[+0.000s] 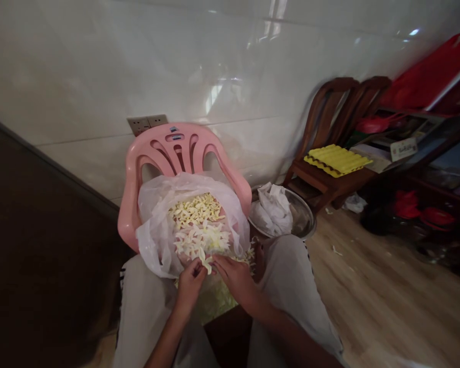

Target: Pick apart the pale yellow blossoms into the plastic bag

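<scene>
Between my hands is a pale, star-shaped flower (205,261) with several narrow petals. My left hand (191,282) pinches it at its left side. On the other side, the fingers of my right hand (235,278) are bent close together at the flower; what sits in their tips is too small to make out. Just beyond lies a pile of open white flowers (199,239), with a heap of small yellowish buds (195,209) behind it. Both rest in a spread white plastic bag (157,245) on a pink plastic chair (128,214). Pale green pieces show below my hands, partly hidden.
Right of the chair, a metal basin (310,225) holds a crumpled white bag (272,209). A wooden chair (322,181) carries a yellow egg tray (337,159). A tiled wall (99,66) with a socket (147,123) stands behind, and a dark surface (42,255) is at left.
</scene>
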Available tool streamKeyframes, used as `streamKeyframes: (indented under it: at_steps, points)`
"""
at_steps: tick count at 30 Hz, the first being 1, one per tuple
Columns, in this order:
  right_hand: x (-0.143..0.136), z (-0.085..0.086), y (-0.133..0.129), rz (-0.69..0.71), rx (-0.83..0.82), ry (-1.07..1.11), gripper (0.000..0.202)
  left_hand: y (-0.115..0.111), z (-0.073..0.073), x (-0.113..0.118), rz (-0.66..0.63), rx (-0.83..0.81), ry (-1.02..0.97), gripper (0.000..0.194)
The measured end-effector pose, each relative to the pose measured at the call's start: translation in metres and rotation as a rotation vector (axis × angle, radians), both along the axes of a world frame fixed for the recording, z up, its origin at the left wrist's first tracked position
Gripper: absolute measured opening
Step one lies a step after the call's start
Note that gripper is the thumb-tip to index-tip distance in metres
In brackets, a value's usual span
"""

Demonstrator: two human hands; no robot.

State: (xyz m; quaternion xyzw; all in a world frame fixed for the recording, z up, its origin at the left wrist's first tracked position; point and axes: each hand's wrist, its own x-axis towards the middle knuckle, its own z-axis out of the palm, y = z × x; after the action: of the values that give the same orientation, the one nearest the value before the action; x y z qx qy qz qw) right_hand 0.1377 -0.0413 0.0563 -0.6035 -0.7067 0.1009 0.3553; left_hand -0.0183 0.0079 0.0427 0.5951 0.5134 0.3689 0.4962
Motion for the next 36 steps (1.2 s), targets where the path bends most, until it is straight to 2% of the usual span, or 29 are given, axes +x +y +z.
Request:
streamKeyframes:
  at_steps: [5, 10, 29, 36]
  points:
    - [0.0006, 0.0012, -0.0001, 0.026, -0.024, 0.040, 0.020, -0.0012, 0.0051, 0.0002, 0.006, 0.008, 0.000, 0.021]
    - [0.0027, -0.0036, 0.0020, 0.040, -0.047, 0.167, 0.027, -0.0022, 0.0088, 0.0006, -0.015, 0.015, -0.037, 0.018]
    - [0.0028, -0.0004, 0.0008, 0.064, -0.046, 0.198, 0.024, -0.0023, 0.0078, -0.0007, -0.029, 0.060, 0.011, 0.020]
    - [0.0012, 0.0020, -0.0010, 0.048, -0.026, 0.141, 0.023, -0.0015, 0.0053, 0.0007, 0.011, 0.064, -0.013, 0.020]
